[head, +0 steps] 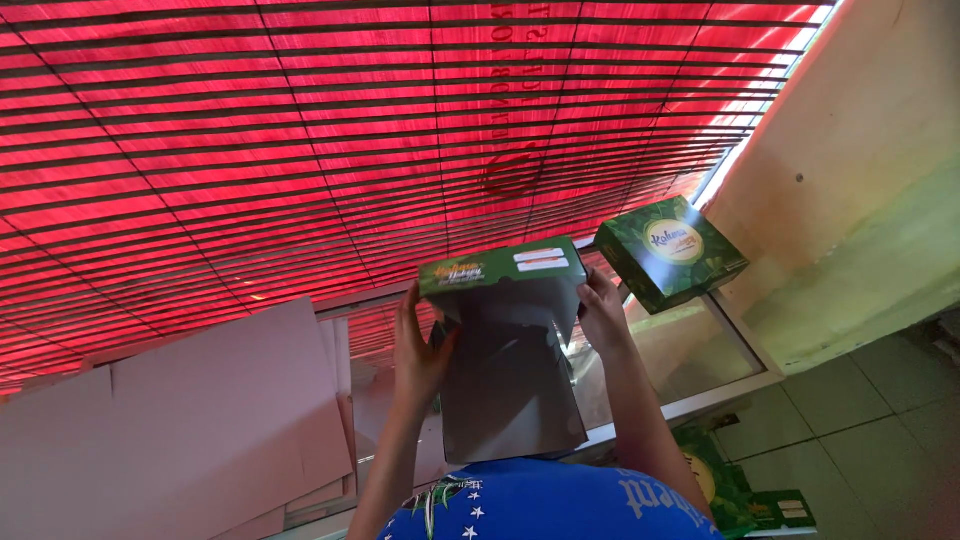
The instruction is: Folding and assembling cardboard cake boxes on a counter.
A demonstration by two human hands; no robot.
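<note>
a: what's off to the left of the grip?

b: flat sheets of pale cardboard, stacked and leaning, well apart from the hands. above everything hangs a red slatted blind.

a: and the left hand?

b: it clasps the left edge of a half-folded carton, fingers wrapped onto the grey inner face, thumb on the near side. the carton is held up in front of the person, over a glass counter.

a: how would it handle?

b: i'd judge it light and empty, thin card, stiff only along its creases. squeeze the flat panels and they'd likely buckle, so the folded edges, where both hands sit, look the safest hold.

a: the right hand?

b: closed on the carton's right edge, just under the green printed flap.

a: further right?

b: a finished green box sits on the counter just beyond the right hand, near enough to bump. more green cartons lie low on the tiled floor.
</note>
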